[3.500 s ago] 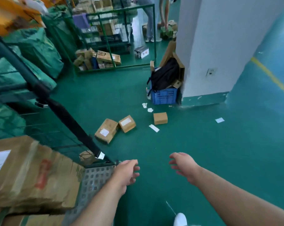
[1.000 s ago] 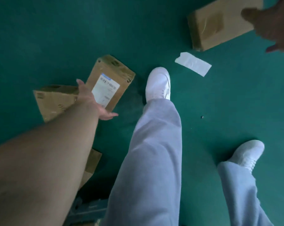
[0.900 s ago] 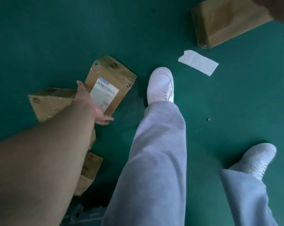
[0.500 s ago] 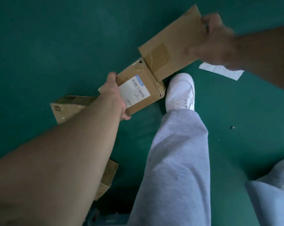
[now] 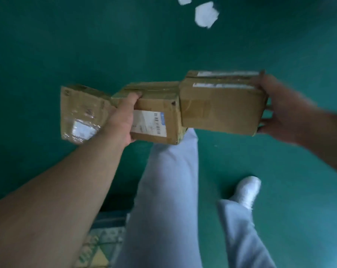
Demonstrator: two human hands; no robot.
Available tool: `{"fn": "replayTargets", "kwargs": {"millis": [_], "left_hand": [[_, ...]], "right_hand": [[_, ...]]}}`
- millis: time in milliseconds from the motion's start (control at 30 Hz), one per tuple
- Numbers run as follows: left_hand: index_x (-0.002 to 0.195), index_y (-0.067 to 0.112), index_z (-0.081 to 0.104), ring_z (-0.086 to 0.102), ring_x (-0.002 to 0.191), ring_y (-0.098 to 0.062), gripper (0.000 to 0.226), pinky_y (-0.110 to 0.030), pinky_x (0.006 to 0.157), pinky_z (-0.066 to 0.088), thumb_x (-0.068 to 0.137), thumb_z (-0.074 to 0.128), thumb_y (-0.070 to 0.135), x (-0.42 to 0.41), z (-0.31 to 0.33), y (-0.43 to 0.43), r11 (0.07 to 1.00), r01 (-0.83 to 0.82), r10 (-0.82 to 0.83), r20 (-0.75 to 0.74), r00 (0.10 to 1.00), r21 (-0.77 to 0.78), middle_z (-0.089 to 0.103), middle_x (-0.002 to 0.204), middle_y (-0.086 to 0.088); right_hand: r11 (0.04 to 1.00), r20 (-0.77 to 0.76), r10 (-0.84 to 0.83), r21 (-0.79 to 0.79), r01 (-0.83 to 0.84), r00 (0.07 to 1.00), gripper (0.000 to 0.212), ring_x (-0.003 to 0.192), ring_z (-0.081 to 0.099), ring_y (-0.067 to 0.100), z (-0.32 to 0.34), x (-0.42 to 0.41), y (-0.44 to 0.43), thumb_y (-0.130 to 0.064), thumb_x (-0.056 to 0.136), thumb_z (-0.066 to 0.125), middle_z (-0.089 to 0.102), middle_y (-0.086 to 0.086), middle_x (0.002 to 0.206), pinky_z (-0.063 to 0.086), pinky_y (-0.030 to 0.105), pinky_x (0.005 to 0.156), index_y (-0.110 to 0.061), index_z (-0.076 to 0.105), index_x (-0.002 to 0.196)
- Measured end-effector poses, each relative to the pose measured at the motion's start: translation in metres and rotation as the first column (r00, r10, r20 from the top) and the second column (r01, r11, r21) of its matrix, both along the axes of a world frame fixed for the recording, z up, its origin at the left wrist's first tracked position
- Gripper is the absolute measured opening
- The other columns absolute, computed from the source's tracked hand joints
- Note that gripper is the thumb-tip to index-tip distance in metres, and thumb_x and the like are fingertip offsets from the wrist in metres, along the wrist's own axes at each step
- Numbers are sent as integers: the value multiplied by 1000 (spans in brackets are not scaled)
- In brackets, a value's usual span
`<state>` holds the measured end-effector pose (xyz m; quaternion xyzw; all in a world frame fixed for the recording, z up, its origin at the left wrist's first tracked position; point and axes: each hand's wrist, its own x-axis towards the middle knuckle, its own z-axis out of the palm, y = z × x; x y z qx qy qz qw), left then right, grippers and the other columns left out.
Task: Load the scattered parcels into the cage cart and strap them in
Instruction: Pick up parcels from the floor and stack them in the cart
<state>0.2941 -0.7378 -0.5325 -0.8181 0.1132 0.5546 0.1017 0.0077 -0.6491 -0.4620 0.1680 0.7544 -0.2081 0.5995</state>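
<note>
My grey trousers [image 5: 163, 200] and one white shoe [image 5: 248, 190] are over the green floor [image 5: 47, 45]; two white paper scraps [image 5: 206, 14] lie ahead.

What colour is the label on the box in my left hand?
The label is white with black print and a blue edge; head view.

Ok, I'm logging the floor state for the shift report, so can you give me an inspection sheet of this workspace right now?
Surface: green floor, smooth.
Job's things: labelled parcel and second parcel held off the floor, ends meeting; taped parcel to the left, unheld, apparently on the floor.
Clutter: white paper scraps on the floor at the top.
Hands: left hand grips the labelled parcel's end; right hand holds the second parcel's far end.
Cables: nothing seen.
Surroundings: the person's grey trousers and white shoe; a perforated panel at lower left, blurred.
</note>
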Motion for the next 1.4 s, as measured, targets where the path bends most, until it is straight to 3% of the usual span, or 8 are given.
{"fn": "replayTargets", "kwargs": {"millis": [133, 400, 533, 733, 867, 967, 1267, 1400], "left_hand": [[127, 28, 61, 73, 87, -22, 75, -33, 49, 56, 64, 77, 65, -42, 130, 33, 998, -25, 17, -130, 991, -54, 76, 103, -2], [127, 32, 54, 69, 93, -26, 78, -42, 55, 57, 62, 76, 70, -133, 391, 129, 976, -98, 46, -262, 964, -192, 72, 110, -3], [93, 28, 64, 66, 93, -27, 48, -44, 92, 47, 70, 68, 70, -145, 471, 200, 970, -132, 83, -232, 969, -203, 71, 92, -1], [92, 29, 69, 71, 85, -25, 54, -40, 88, 44, 61, 73, 73, -113, 544, 341, 952, -278, 261, -133, 956, -131, 76, 85, 0], [88, 29, 68, 72, 85, -26, 56, -41, 90, 44, 60, 70, 77, -81, 574, 420, 926, -360, 353, -72, 933, -113, 78, 82, -3], [94, 27, 68, 71, 92, -28, 60, -46, 97, 45, 64, 69, 79, -67, 579, 466, 921, -368, 363, -60, 930, -130, 79, 95, -6], [103, 24, 67, 67, 96, -32, 74, -48, 90, 48, 66, 64, 88, -30, 602, 592, 830, -495, 494, -73, 867, -257, 74, 102, -9], [108, 25, 77, 72, 103, -30, 89, -48, 104, 48, 53, 66, 95, 19, 607, 685, 676, -619, 584, -220, 781, -400, 78, 109, -6]], "right_hand": [[998, 119, 59, -10, -58, 991, 38, 95, 64, 25, 151, -59, 56, -38, 88, 65, 56, 5, 120, 53, 61, 91, -32, 69, 125], [824, -85, 357, -441, -356, 930, 28, 95, 68, 13, 402, -139, 170, -23, 96, 61, 68, -5, 124, 54, 41, 81, -42, 58, 116], [449, -375, 570, -602, -660, 731, 58, 119, 64, 17, 456, -168, 233, -36, 76, 82, 59, -2, 140, 51, 47, 100, -45, 55, 126], [-274, -798, 572, -405, -873, 191, 110, 156, -1, 3, 497, -180, 304, -55, 60, 84, -6, -8, 169, 21, 38, 122, -42, 29, 153], [-616, -915, 400, -236, -751, -41, 108, 154, 22, 30, 504, -168, 335, -56, 58, 88, 0, 5, 170, 42, 59, 111, -36, 36, 150], [-713, -946, 312, -172, -679, -88, 103, 142, 38, 44, 502, -156, 355, -55, 59, 87, 9, 13, 166, 53, 63, 95, -34, 39, 148], [-803, -972, 236, -198, -563, 6, 104, 134, 48, 35, 530, -106, 427, -51, 59, 89, 17, 8, 165, 57, 51, 93, -34, 41, 149], [-763, -925, 370, -353, -542, 83, 106, 149, 33, 18, 544, -61, 466, -53, 58, 88, 17, -7, 166, 42, 42, 112, -38, 38, 150]]}}
